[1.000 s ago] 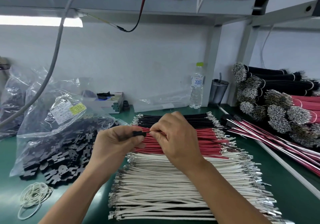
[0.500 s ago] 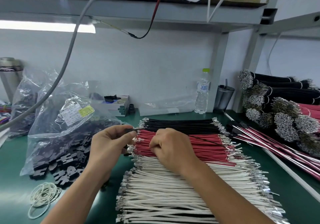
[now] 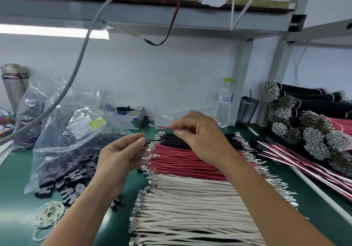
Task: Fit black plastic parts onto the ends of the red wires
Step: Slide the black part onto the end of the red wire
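Left hand [image 3: 122,154] pinches black part [image 3: 147,142] | right hand [image 3: 200,133] pinches red wire [image 3: 164,127] | bottle label [image 3: 224,99] unreadable

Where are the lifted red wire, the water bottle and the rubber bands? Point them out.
lifted red wire [image 3: 164,127], head view, on its red insulation.
water bottle [image 3: 224,104], head view, on its label.
rubber bands [image 3: 50,213], head view, on the heap's middle.

A single red wire [image 3: 165,127] with a metal tip is pointing toward nine o'clock, pinched in the right hand [image 3: 198,133] above the surface. A small black plastic part [image 3: 147,142] is sitting between the left hand's [image 3: 122,156] thumb and fingers, just below the wire's tip and apart from it. More red wires [image 3: 182,160] are lying flat in a row at the centre. Loose black plastic parts [image 3: 72,179] are spilling from a clear bag at eight o'clock.
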